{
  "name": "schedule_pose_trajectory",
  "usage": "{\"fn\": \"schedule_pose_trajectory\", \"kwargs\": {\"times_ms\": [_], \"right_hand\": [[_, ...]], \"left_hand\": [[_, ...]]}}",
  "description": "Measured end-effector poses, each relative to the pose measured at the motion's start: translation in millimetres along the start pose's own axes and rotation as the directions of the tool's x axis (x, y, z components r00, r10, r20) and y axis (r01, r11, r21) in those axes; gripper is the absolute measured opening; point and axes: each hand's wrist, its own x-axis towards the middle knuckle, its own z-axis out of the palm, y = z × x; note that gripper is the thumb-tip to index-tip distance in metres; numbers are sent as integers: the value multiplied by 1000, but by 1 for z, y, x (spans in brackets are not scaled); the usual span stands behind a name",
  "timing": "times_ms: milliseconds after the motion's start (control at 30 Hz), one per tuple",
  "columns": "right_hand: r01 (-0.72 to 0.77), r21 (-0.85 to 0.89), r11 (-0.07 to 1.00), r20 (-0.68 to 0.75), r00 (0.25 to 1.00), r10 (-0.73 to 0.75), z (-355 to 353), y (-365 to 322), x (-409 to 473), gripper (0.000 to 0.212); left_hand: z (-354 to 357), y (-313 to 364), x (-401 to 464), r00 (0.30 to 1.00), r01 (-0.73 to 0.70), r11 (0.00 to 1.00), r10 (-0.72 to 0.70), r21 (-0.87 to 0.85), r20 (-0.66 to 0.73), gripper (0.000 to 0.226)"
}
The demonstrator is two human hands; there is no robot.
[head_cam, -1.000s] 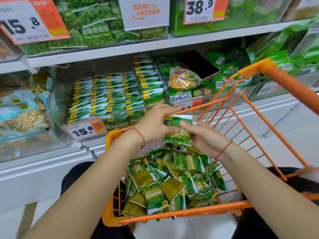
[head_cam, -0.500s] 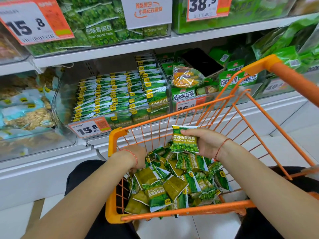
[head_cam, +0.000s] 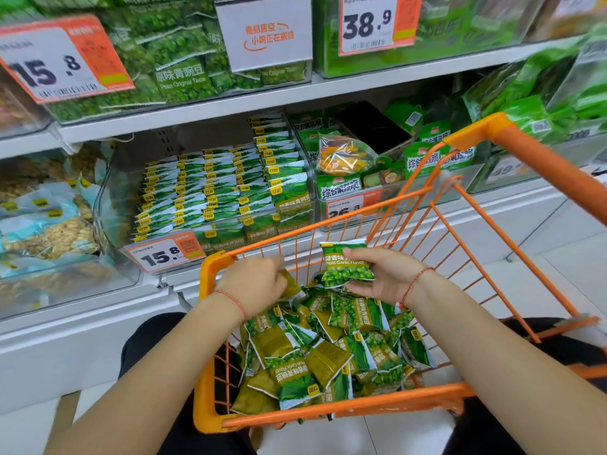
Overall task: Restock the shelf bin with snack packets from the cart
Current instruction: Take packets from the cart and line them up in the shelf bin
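An orange wire cart (head_cam: 331,412) holds a heap of green garlic-pea snack packets (head_cam: 328,349). My right hand (head_cam: 384,274) holds one green pea packet (head_cam: 345,264) upright above the heap. My left hand (head_cam: 253,284) is down in the cart's left side, fingers closed on an olive-green packet (head_cam: 290,285) at the heap's top. Behind the cart, the clear shelf bin (head_cam: 121,205) with the 15.8 price tag (head_cam: 164,252) holds neat rows of the same packets (head_cam: 213,188).
A bin of mixed vegetable crisps (head_cam: 341,159) with a black phone-like slab (head_cam: 372,126) stands right of the target bin. Peanut bags (head_cam: 46,231) lie in the left bin. An upper shelf (head_cam: 230,103) carries more pea packets. The cart handle (head_cam: 551,165) rises at right.
A second ago both hands held one packet above the cart. My left hand let go, dropped into the heap and closed on another packet. My right hand keeps its packet.
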Motion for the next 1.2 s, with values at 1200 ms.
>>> {"fn": "schedule_pose_trajectory", "kwargs": {"times_ms": [1200], "right_hand": [[289,-97,952,187,945,-268,12,-6,-5,81]], "left_hand": [[-24,51,-9,993,15,355,-113,-935,-27,60]]}}
